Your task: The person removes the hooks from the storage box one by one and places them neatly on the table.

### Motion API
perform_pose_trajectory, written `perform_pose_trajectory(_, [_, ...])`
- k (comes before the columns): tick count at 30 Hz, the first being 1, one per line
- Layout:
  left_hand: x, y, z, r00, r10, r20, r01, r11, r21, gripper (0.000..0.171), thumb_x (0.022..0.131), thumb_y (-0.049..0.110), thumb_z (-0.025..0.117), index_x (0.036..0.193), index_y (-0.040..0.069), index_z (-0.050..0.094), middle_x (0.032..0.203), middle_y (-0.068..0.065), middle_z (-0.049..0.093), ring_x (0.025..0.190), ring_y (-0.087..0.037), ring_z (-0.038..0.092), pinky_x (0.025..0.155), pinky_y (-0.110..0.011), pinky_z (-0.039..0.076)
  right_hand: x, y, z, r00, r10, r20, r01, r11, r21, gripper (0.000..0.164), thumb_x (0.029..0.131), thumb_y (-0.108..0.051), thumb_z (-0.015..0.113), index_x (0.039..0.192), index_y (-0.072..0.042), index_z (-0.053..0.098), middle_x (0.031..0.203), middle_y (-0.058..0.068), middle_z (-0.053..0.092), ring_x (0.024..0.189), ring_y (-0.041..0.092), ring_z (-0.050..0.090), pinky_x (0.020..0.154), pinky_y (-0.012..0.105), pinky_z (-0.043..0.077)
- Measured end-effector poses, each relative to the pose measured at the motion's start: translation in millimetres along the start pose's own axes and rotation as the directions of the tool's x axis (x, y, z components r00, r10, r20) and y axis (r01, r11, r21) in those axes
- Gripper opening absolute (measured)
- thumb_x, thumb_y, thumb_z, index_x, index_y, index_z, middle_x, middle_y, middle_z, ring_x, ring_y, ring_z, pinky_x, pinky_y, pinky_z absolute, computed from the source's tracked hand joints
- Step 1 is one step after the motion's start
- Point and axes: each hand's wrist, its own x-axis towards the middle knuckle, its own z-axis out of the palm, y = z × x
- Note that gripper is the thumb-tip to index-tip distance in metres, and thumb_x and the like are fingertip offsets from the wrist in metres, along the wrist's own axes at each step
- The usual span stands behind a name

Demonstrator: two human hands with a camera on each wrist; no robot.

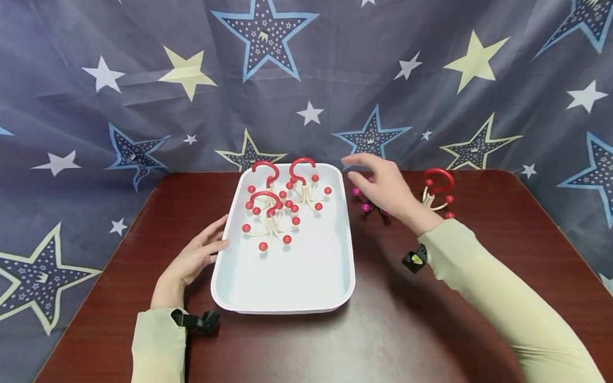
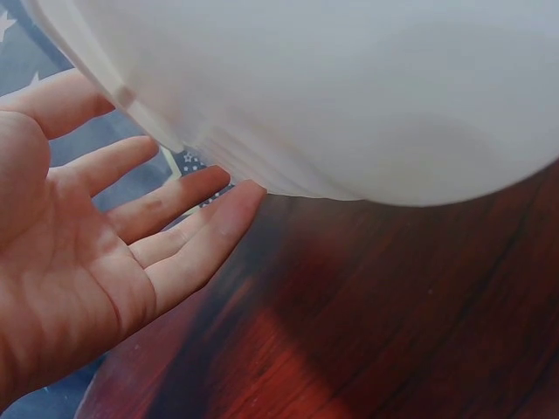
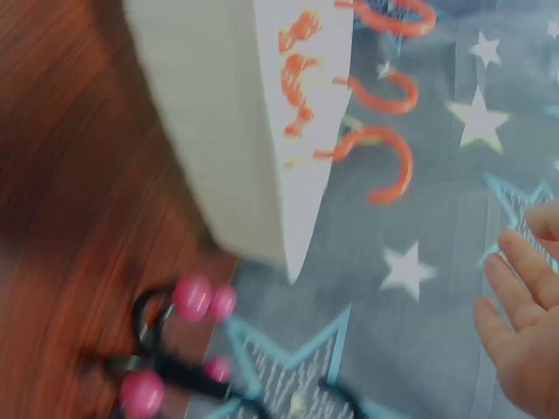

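Observation:
A white rectangular tray (image 1: 289,279) lies on the table. Three small hangers with red hooks and red balls on cream arms stand at its far end: a front hanger (image 1: 267,194), a back-left hanger (image 1: 266,164) and a back-right hanger (image 1: 302,160). Beside the tray's left wall, my left hand (image 1: 199,251) has its fingers spread, with fingertips right at the tray's side (image 2: 288,166). My right hand (image 1: 384,183) is raised past the tray's right edge, fingers loosely extended and holding nothing. Below it a black hanger with pink balls (image 3: 193,298) is partly hidden.
Another red-hooked hanger (image 1: 444,173) stands on the table behind my right forearm, partly covered. The dark red wooden table (image 1: 393,346) ends at a grey-blue cloth (image 1: 307,56) patterned with stars. Each wrist carries a small black camera.

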Motion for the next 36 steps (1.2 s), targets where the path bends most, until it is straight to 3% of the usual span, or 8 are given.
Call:
perform_pose_trajectory(6, [-1.0, 1.4, -1.5, 1.0, 0.007, -0.006, -0.007, 1.0, 0.005, 0.065, 0.091, 0.018, 0.054, 0.146, 0.024, 0.02, 0.145, -0.018, 0.029, 0.108, -0.01, 0.054, 0.081, -0.029, 0.049, 18, -29, 29, 0.989, 0.006, 0.147, -0.012, 0.999, 0.037, 0.032, 0.089, -0.02, 0.058, 0.12, -0.015, 0.058, 0.119, -0.001, 0.06, 0.111, 0.012, 0.054, 0.091, 0.032, 0.044])
perform_pose_trajectory(13, [1.1, 1.6, -2.2, 1.0, 0.008, 0.006, -0.008, 1.0, -0.002, 0.065, 0.091, 0.018, 0.054, 0.146, 0.023, 0.019, 0.144, -0.018, 0.029, 0.105, -0.008, 0.055, 0.08, -0.03, 0.05, 31, -53, 58, 0.96, 0.058, 0.273, -0.097, 0.987, 0.132, 0.036, 0.089, -0.019, 0.057, 0.125, -0.016, 0.053, 0.121, 0.001, 0.059, 0.112, 0.014, 0.054, 0.093, 0.03, 0.042])
perform_pose_trajectory(29, [-0.2, 0.2, 0.1, 0.999, 0.034, 0.025, -0.034, 0.999, -0.006, 0.064, 0.092, 0.017, 0.052, 0.146, 0.021, 0.018, 0.143, -0.023, 0.028, 0.103, -0.008, 0.057, 0.079, -0.029, 0.05, 35, -62, 116, 0.914, 0.118, 0.389, -0.164, 0.982, 0.088, 0.046, 0.088, -0.014, 0.059, 0.133, -0.011, 0.047, 0.12, 0.005, 0.059, 0.107, 0.017, 0.057, 0.089, 0.027, 0.045])
perform_pose_trajectory(36, [-0.4, 0.3, -0.2, 1.0, 0.014, 0.009, -0.014, 1.0, 0.002, 0.063, 0.092, 0.017, 0.052, 0.146, 0.023, 0.019, 0.143, -0.02, 0.03, 0.102, -0.007, 0.057, 0.08, -0.03, 0.05, 31, -63, 130, 0.905, 0.125, 0.406, -0.138, 0.99, 0.002, 0.042, 0.092, -0.014, 0.053, 0.133, -0.013, 0.047, 0.112, 0.004, 0.062, 0.089, 0.013, 0.056, 0.076, 0.023, 0.045])
